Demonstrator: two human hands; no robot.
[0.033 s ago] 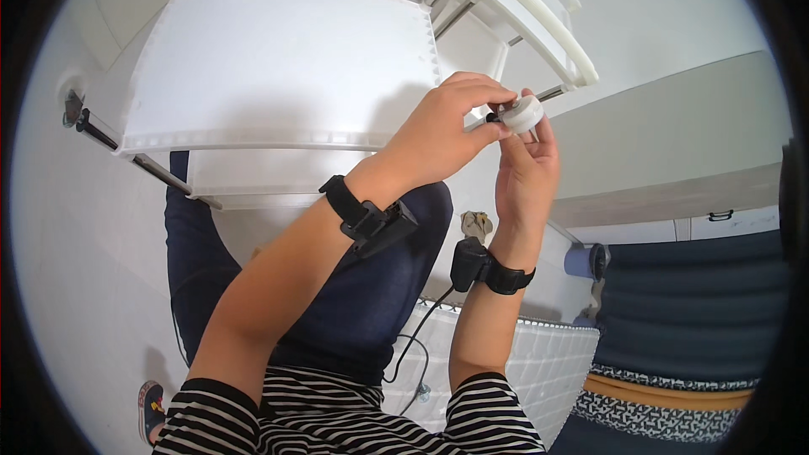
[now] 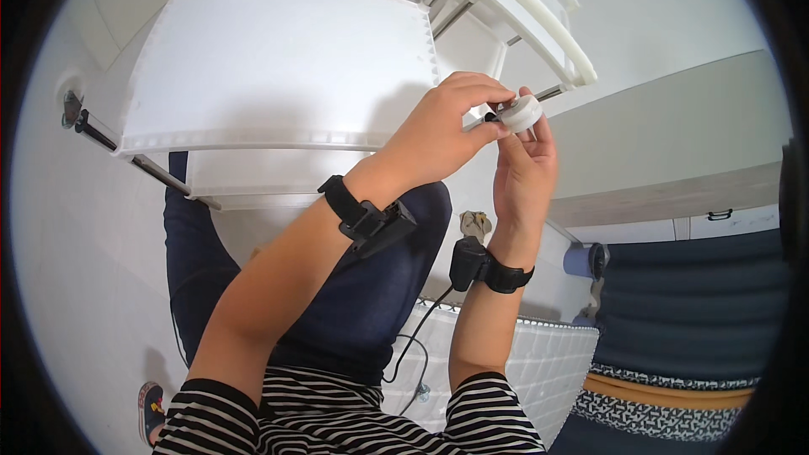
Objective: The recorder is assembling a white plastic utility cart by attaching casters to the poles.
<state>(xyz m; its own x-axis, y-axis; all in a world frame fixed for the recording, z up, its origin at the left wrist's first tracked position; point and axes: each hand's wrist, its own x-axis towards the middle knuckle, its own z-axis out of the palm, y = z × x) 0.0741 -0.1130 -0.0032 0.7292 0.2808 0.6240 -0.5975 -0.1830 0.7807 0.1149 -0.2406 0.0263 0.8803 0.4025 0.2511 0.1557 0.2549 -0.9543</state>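
Observation:
A white caster wheel (image 2: 522, 115) is held at the lower right corner of a white plastic shelf cart (image 2: 278, 59) with metal tubes. My left hand (image 2: 438, 126) reaches across from the left, its thumb and fingertips pinched on the wheel's near-left side. There a dark fitting shows between the fingers, beside a metal tube end. My right hand (image 2: 527, 168) is closed around the wheel from the right and below. The fingers partly hide how wheel and tube meet. Another caster (image 2: 72, 108) sits by a tube at the cart's left.
White rails (image 2: 539, 25) stick out at the cart's upper right. A strapped black device (image 2: 468, 265) on my right wrist trails a cable (image 2: 421, 337). Nearby are a white quilted surface (image 2: 522, 362), dark bedding (image 2: 691, 303) and a pale cabinet side (image 2: 674, 135). My legs lie under the cart.

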